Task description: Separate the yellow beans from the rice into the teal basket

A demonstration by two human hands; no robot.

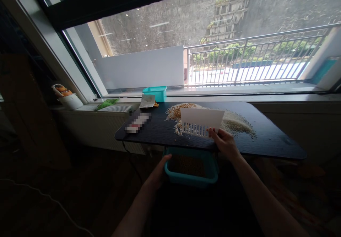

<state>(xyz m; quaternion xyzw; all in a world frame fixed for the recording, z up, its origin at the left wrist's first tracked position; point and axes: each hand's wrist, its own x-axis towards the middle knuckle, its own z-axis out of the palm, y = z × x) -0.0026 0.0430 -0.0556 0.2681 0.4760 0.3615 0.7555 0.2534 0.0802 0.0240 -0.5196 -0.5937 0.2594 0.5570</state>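
Observation:
My right hand [224, 143] grips the lower edge of a white slotted scoop [201, 122] that stands on the black table [269, 137], against a spread of mixed grain [234, 123], white rice and yellowish kernels. My left hand [160, 171] holds the left rim of a teal tray [210, 173] just below the table's front edge. Brown grain lies in that tray.
A second teal tray [156, 92] and a grey packet [147, 101] sit at the table's far edge by the window. A blurred flat item [137, 122] lies on the table's left. White bowls [69, 100] and a green thing [106, 104] rest on the sill. A white cable [39, 198] crosses the floor.

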